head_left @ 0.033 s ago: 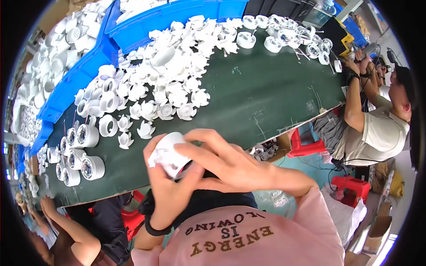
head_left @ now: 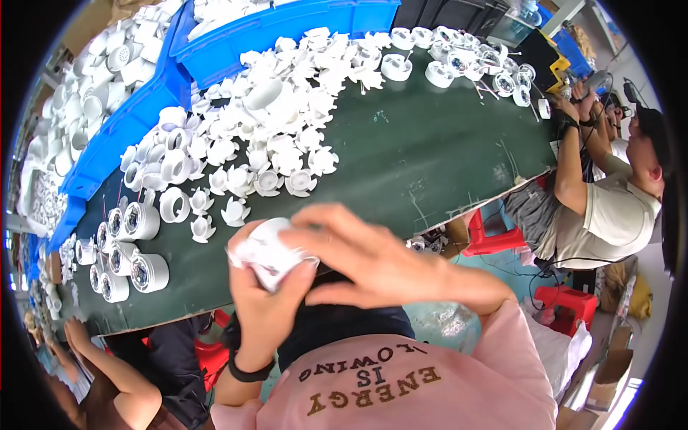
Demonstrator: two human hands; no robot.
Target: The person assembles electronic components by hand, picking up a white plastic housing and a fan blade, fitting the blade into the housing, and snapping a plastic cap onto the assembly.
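Close to my chest I hold a white plastic fan part (head_left: 266, 249) in both hands. My left hand (head_left: 261, 315), with a black band at the wrist, grips it from below. From the right, my right hand (head_left: 373, 266) lies over it, fingers spread across its top and side. Much of the part is hidden by my fingers. Just beyond my hands is the front edge of the dark green table (head_left: 430, 150).
A heap of white fan wheels (head_left: 287, 122) covers the table's middle and back. White round housings (head_left: 140, 222) stand at the left. Blue bins (head_left: 287, 29) of white parts line the far side. One person (head_left: 609, 208) works at the right, another (head_left: 107, 373) at the lower left. Red stools (head_left: 494, 236) stand under the table.
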